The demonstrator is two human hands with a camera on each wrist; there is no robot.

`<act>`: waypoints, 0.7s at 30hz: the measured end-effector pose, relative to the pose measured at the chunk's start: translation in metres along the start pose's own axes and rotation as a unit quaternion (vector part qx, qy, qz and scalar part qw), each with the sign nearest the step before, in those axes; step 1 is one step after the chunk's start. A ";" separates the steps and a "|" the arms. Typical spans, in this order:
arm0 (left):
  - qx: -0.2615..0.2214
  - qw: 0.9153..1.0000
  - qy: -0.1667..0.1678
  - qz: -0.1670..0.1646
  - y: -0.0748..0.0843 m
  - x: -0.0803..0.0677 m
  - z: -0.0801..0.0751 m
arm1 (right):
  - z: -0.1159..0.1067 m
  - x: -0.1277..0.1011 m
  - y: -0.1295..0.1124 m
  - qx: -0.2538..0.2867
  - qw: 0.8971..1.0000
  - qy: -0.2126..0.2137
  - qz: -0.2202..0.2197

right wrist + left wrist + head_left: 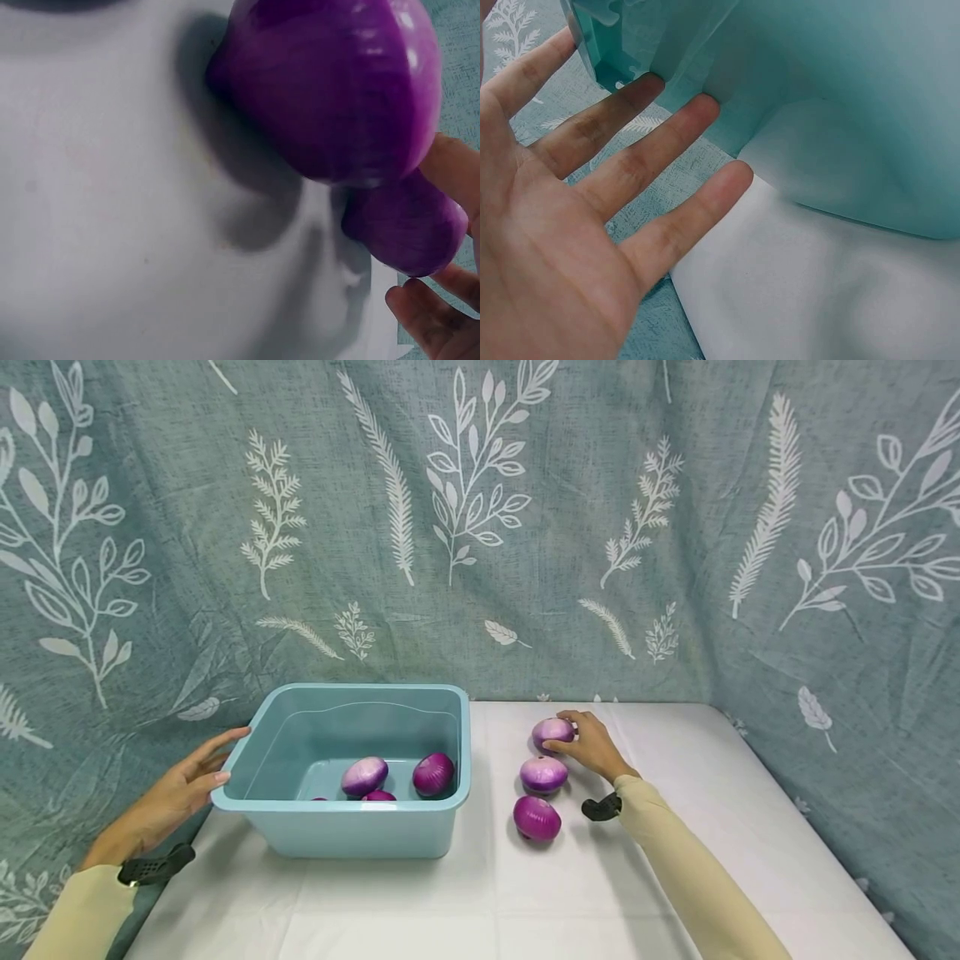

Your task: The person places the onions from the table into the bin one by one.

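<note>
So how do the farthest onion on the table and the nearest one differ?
The farthest onion is pale, whitish-purple, and the right hand grips it; the nearest onion is deep purple and lies untouched. The farthest sits by the cloth's back edge, the nearest closer to the person. Both are round red onions on the white tablecloth.

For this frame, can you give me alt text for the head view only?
A person's right hand grips the farthest of three purple onions lined up on a white table, while the open left hand touches the side of a light blue tub holding more onions.
</note>
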State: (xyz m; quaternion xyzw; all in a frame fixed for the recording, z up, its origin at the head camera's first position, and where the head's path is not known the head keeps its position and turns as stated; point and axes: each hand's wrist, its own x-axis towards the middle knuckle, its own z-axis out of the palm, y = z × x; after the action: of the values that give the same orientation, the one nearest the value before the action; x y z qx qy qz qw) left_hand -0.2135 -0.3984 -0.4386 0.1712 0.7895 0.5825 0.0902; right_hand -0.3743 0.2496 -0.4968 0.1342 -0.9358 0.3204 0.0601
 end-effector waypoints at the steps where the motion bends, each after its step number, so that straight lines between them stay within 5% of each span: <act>1: 0.001 1.000 0.001 -0.001 0.000 0.000 0.000 | 0.000 0.000 0.001 0.003 1.000 0.000 0.004; 21: -0.004 1.000 -0.003 0.006 -0.001 0.000 -0.001 | 0.001 0.001 0.012 0.023 1.000 0.016 0.007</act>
State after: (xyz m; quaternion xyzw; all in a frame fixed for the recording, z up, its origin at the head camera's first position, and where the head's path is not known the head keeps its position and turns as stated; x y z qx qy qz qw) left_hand -0.2143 -0.3998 -0.4395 0.1768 0.7858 0.5859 0.0898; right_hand -0.3784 0.2579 -0.5051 0.1235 -0.9281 0.3442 0.0695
